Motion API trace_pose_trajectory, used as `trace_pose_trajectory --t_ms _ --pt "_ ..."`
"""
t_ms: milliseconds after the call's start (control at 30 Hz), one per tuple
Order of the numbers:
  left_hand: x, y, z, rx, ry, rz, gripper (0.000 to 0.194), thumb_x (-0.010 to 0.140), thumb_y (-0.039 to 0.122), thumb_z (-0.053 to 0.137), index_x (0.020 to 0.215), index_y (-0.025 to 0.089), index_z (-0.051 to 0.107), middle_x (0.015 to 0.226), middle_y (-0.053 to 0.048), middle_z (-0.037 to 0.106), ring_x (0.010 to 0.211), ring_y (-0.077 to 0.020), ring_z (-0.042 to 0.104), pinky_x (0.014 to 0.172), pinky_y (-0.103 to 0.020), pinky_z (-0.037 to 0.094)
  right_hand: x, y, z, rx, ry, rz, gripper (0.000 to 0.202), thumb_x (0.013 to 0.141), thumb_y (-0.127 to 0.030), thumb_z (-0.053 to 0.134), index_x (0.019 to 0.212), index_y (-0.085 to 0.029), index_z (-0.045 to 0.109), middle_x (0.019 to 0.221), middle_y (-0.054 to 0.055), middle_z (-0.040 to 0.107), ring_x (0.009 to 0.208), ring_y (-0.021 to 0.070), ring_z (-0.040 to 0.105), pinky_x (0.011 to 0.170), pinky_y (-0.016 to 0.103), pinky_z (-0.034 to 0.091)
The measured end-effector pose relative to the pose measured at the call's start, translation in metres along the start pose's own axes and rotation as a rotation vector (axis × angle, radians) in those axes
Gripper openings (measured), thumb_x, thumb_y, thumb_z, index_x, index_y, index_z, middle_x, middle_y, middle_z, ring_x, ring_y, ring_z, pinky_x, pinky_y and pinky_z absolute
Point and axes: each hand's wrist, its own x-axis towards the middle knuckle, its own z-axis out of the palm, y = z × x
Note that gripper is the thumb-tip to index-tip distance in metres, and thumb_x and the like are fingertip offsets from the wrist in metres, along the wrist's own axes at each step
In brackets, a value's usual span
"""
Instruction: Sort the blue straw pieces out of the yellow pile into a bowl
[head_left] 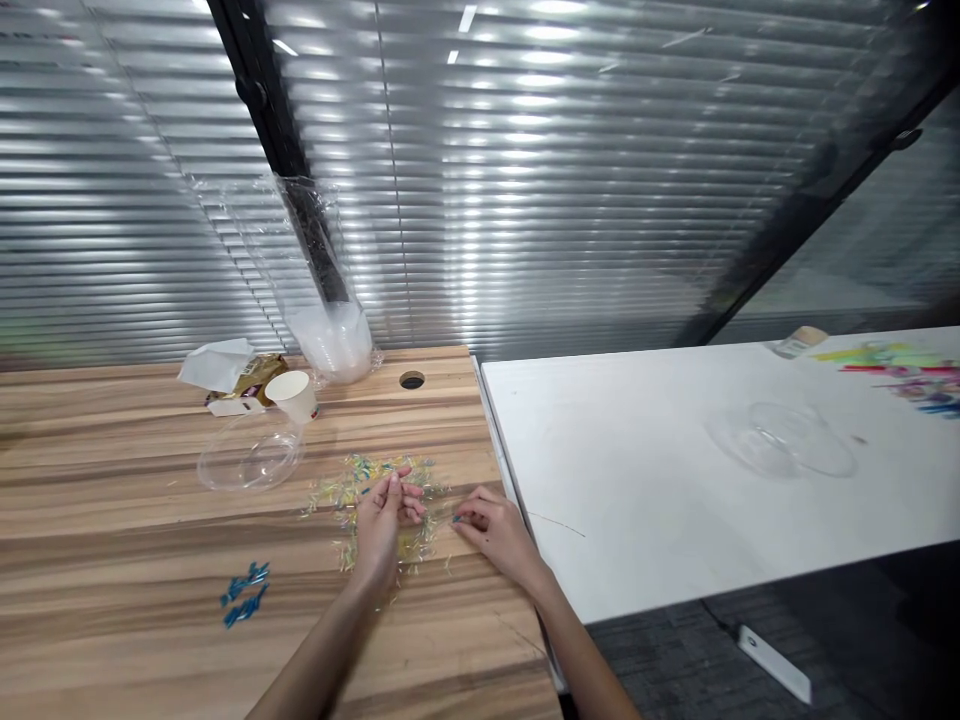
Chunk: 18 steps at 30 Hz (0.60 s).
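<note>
A loose pile of small shiny strips point(349, 492), mostly yellow-green with some blue, lies on the wood-grain table. Above this pile is my left hand point(386, 515), thumb and index finger pinched together and the other fingers loosely curled. Whatever sits in that pinch, if anything, is too small to make out. Just right of the pile, my right hand point(495, 530) is low over the table with its fingertips closed on a small blue strip point(456, 519). Apart from the pile, several blue strips point(246, 595) lie grouped at the left.
Behind the pile stand a clear plastic lid point(251, 462), a paper cup point(294, 396), a crumpled gold packet point(259, 380) and a bag of white cups point(334, 340). On the white table point(600, 450) are clear plastic lids point(784, 440) and colourful sticks point(911, 375).
</note>
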Motion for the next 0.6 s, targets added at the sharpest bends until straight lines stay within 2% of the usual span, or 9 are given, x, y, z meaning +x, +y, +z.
trace_pose_trajectory --t_ms 133,367,600 --pt "0.0023 -0.0008 -0.0016 0.062 0.024 0.038 0.05 0.068 0.055 0.068 0.096 0.013 0.06 0.065 0.0 0.062 0.049 -0.0106 0.056 0.043 -0.02 0.042 0.0002 0.0012 0.0004 0.005 0.004 -0.008 0.009 0.083 -0.021 0.059 0.08 -0.019 0.067 0.082 0.004 0.06 0.074 0.0157 0.055 0.064 0.027 0.043" --pt "0.0006 -0.002 0.0003 0.043 -0.007 -0.015 0.051 0.067 0.054 0.068 0.096 0.013 0.06 0.066 0.0 0.062 0.052 -0.0114 0.057 0.046 -0.021 0.042 0.001 0.0024 0.0017 -0.056 0.003 -0.049 0.013 0.085 -0.017 0.055 0.076 -0.019 0.064 0.079 0.003 0.059 0.075 0.0167 0.056 0.069 0.028 0.042" --pt "-0.0028 -0.0056 0.0031 -0.02 -0.164 -0.15 0.047 0.061 0.047 0.076 0.088 0.012 0.063 0.065 0.0 0.061 0.053 -0.0089 0.053 0.047 -0.019 0.038 0.0 -0.0001 -0.0001 -0.03 -0.016 -0.056 0.014 0.089 -0.016 0.047 0.078 -0.019 0.056 0.082 0.003 0.053 0.075 0.0156 0.053 0.069 0.027 0.041"
